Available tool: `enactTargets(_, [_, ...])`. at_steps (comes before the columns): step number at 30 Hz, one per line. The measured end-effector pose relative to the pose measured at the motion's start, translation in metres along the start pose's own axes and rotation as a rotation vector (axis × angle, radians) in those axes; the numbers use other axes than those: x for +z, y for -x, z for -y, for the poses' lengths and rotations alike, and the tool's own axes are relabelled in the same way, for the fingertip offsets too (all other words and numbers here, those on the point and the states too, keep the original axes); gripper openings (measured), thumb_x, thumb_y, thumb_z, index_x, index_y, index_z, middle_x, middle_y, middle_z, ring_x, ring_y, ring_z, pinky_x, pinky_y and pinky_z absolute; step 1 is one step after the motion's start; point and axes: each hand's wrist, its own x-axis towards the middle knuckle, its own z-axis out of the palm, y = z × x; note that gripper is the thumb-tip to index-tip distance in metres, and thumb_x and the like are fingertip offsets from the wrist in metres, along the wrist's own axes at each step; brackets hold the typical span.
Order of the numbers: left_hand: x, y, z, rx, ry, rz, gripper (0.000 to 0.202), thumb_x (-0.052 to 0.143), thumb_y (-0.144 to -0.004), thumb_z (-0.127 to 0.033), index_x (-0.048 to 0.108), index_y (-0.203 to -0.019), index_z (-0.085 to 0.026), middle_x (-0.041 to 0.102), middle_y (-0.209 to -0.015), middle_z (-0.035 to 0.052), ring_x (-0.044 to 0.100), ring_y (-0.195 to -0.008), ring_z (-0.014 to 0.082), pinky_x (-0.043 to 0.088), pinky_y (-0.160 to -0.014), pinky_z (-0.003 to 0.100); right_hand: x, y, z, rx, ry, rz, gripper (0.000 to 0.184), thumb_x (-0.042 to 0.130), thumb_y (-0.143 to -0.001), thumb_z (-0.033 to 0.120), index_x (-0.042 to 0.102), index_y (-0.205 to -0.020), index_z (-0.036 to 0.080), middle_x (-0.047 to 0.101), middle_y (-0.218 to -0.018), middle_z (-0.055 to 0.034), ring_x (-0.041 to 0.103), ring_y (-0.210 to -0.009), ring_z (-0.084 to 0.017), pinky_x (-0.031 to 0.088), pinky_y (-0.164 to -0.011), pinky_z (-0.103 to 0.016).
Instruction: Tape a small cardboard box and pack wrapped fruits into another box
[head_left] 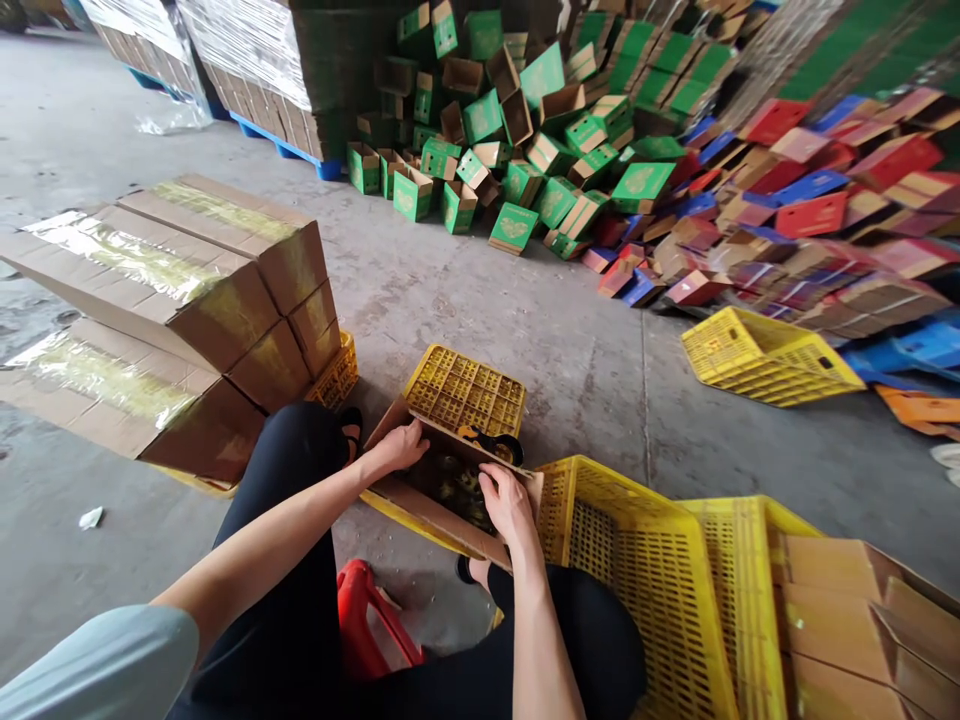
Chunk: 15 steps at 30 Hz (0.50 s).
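Observation:
An open brown cardboard box point(420, 500) rests on an upturned yellow crate point(466, 392) between my knees. My left hand point(397, 446) lies on the box's upper left flap, its fingers curled over the edge. Inside the opening, my right hand point(507, 503) has bent fingers over dark, yellowish contents I cannot make out. A dark tape dispenser point(491, 443) lies at the far edge of the box. I sit on a red stool point(367, 620).
Taped brown cartons point(187, 300) are stacked on the left. Yellow crates point(645, 570) holding flat cardboard point(847, 620) stand at the lower right, with another yellow crate point(765, 355) further off. Heaps of green boxes point(525, 130) and red and blue boxes point(810, 210) lie across the concrete floor.

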Motion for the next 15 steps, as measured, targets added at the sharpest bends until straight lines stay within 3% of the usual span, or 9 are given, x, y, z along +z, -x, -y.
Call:
enactTargets(3, [0.007, 0.005, 0.001, 0.058, -0.105, 0.100, 0.038, 0.072, -0.083, -0.010, 0.072, -0.121, -0.014, 0.075, -0.125, 0.0164, 0.071, -0.120, 0.0327, 0.054, -0.104, 0.036, 0.004, -0.001, -0.005, 0.071, 0.072, 0.041, 0.036, 0.051, -0.097, 0.018, 0.075, -0.124, 0.018, 0.076, -0.129, -0.0130, 0.071, -0.125, -0.027, 0.052, -0.114, -0.040])
enactTargets(5, [0.012, 0.008, 0.000, 0.069, -0.149, 0.142, 0.041, 0.075, -0.075, -0.002, 0.075, -0.115, -0.013, 0.074, -0.126, 0.0188, 0.071, -0.119, 0.0351, 0.055, -0.104, 0.038, 0.006, 0.000, -0.007, 0.082, 0.115, 0.039, 0.040, 0.049, -0.097, 0.015, 0.073, -0.129, 0.018, 0.075, -0.133, -0.0130, 0.069, -0.129, -0.026, 0.050, -0.116, -0.040])
enactTargets(10, [0.021, 0.007, 0.001, 0.033, -0.187, 0.172, 0.033, 0.072, -0.077, 0.000, 0.077, -0.109, -0.010, 0.077, -0.112, 0.0227, 0.074, -0.110, 0.0390, 0.057, -0.101, 0.048, 0.009, 0.004, -0.011, 0.055, 0.182, -0.022, 0.040, 0.049, -0.097, 0.014, 0.071, -0.130, 0.014, 0.070, -0.139, -0.0167, 0.067, -0.130, -0.028, 0.051, -0.115, -0.042])
enactTargets(15, [0.022, 0.002, 0.006, 0.074, 0.000, 0.125, 0.017, 0.080, -0.072, -0.006, 0.078, -0.088, -0.013, 0.078, -0.095, 0.0163, 0.075, -0.101, 0.0357, 0.058, -0.097, 0.043, 0.010, 0.006, -0.016, 0.017, 0.157, -0.123, 0.039, 0.055, -0.094, 0.016, 0.072, -0.129, 0.015, 0.071, -0.135, -0.0171, 0.068, -0.128, -0.030, 0.053, -0.113, -0.045])
